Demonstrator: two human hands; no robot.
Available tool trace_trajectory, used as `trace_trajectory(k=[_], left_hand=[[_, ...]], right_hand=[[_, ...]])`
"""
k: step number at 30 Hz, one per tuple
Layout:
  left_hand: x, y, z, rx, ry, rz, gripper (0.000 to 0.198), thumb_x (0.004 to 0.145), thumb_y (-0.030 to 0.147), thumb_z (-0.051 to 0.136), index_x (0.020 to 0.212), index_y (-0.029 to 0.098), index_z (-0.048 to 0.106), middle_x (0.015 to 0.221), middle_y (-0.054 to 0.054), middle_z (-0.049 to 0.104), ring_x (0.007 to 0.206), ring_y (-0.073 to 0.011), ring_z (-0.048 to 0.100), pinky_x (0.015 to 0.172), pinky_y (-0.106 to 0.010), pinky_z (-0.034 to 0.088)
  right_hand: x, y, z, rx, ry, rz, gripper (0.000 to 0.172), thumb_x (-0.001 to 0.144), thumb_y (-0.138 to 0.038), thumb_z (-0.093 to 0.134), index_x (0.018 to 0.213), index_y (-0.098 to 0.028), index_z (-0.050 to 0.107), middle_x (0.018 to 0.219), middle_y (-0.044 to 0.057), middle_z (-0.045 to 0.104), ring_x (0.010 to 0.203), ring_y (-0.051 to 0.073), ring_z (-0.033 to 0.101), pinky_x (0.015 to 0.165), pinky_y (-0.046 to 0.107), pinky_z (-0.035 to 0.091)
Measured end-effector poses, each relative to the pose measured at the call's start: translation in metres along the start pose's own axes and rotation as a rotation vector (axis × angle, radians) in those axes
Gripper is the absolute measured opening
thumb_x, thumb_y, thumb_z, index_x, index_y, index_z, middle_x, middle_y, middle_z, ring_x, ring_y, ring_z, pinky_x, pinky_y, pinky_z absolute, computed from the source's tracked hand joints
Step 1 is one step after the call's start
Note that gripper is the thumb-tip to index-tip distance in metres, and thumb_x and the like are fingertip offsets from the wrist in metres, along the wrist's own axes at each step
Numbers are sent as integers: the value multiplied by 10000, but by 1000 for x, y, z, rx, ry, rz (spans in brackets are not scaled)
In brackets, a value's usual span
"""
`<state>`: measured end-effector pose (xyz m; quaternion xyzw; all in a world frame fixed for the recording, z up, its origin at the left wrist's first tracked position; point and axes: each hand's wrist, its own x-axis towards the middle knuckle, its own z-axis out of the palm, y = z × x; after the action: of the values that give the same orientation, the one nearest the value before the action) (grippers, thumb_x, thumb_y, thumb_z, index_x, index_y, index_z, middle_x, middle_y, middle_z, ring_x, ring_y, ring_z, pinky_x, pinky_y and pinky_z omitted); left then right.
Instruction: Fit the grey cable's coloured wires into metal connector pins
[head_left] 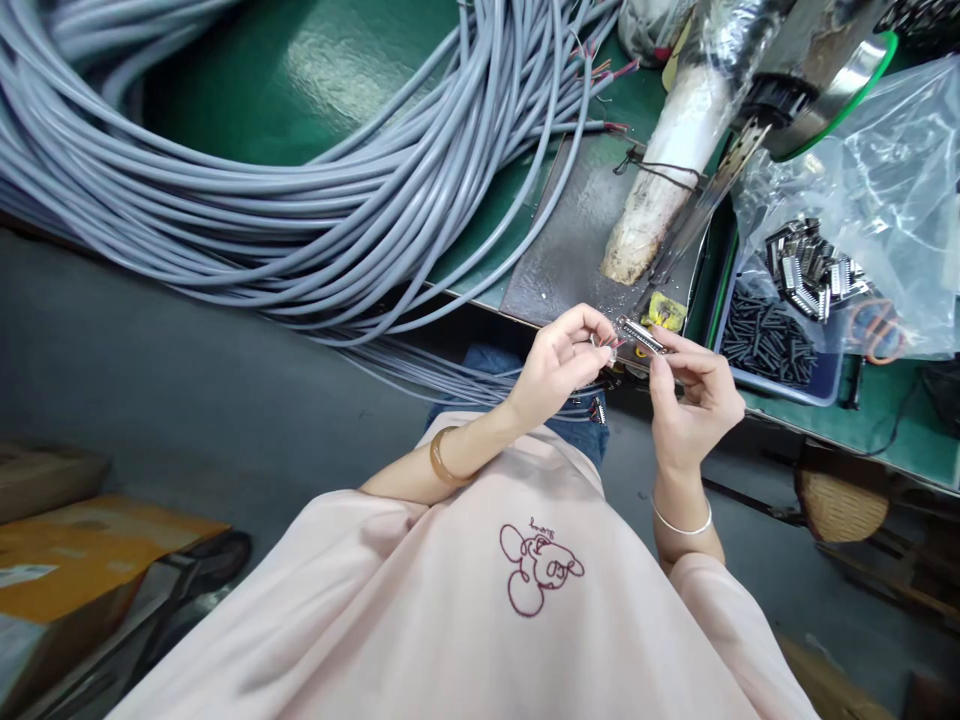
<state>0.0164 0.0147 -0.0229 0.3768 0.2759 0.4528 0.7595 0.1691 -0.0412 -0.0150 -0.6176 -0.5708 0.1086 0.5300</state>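
My right hand (pixel 694 400) pinches a small metal connector (pixel 642 336) between thumb and fingers, just in front of the bench edge. My left hand (pixel 559 365) is closed close beside it, its fingertips pinched on thin coloured wire ends (pixel 611 345) that meet the connector's left end. A grey cable (pixel 480 385) runs from under my left hand back towards the big bundle. Both hands hover above my lap, over the pink shirt and jeans.
A large coil of grey cables (pixel 300 180) covers the green bench (pixel 330 60) and hangs over its edge. A dark metal plate (pixel 577 240) carries a wrapped tool (pixel 667 170). A clear bag of metal connectors (pixel 814 265) and a blue tray of black sleeves (pixel 772 345) sit right. Cardboard boxes (pixel 82 560) lie on the floor.
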Motion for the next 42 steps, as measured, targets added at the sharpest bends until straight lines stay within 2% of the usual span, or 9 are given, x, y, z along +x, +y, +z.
trace_trajectory(k=[5, 10, 18, 22, 27, 35, 42], left_hand=[[1, 1, 3, 39, 33, -19, 247, 815, 308, 754, 790, 165, 553, 683, 45, 521, 492, -19, 364, 456, -194, 288], [3, 2, 3, 53, 32, -20, 233, 794, 272, 753, 747, 164, 551, 640, 56, 504, 469, -15, 348, 445, -194, 276], [11, 1, 3, 79, 99, 22, 200, 763, 221, 723, 702, 154, 544, 738, 35, 567, 447, 11, 353, 412, -181, 258], [13, 3, 6, 80, 104, 26, 189, 779, 219, 715, 700, 153, 556, 671, 50, 534, 409, 9, 347, 392, -186, 241], [15, 5, 8, 70, 104, 30, 204, 775, 217, 720, 686, 157, 546, 627, 62, 490, 436, 0, 357, 423, -182, 281], [16, 7, 7, 97, 120, -44, 229, 770, 271, 716, 691, 180, 521, 613, 48, 464, 400, -9, 326, 368, -205, 195], [17, 8, 6, 92, 111, -52, 227, 762, 263, 716, 690, 182, 516, 610, 50, 447, 396, -6, 317, 363, -205, 187]], right_hand=[[0, 1, 0, 42, 18, 17, 82, 888, -211, 712, 928, -212, 640, 1059, 63, 791, 980, 211, 778, 756, 327, 656], [0, 1, 4, 55, 35, -15, 103, 870, -180, 729, 920, -217, 647, 1039, 52, 795, 975, 205, 780, 746, 306, 659], [8, -2, 6, -40, -5, -111, 81, 873, -181, 724, 894, -233, 666, 1026, 33, 794, 970, 212, 777, 790, 355, 662], [11, -1, 7, -18, 7, -115, 99, 864, -167, 728, 906, -235, 670, 1023, 29, 793, 945, 203, 778, 744, 329, 656], [14, 1, 9, -12, -11, -146, 98, 878, -172, 715, 912, -238, 651, 1033, 33, 787, 970, 220, 777, 817, 383, 661], [16, 3, 7, -29, -34, -154, 119, 880, -172, 718, 942, -248, 649, 1042, 32, 783, 981, 227, 777, 839, 416, 683], [16, 5, 8, -14, -29, -146, 126, 872, -171, 728, 945, -248, 660, 1043, 28, 784, 966, 225, 778, 830, 418, 686]])
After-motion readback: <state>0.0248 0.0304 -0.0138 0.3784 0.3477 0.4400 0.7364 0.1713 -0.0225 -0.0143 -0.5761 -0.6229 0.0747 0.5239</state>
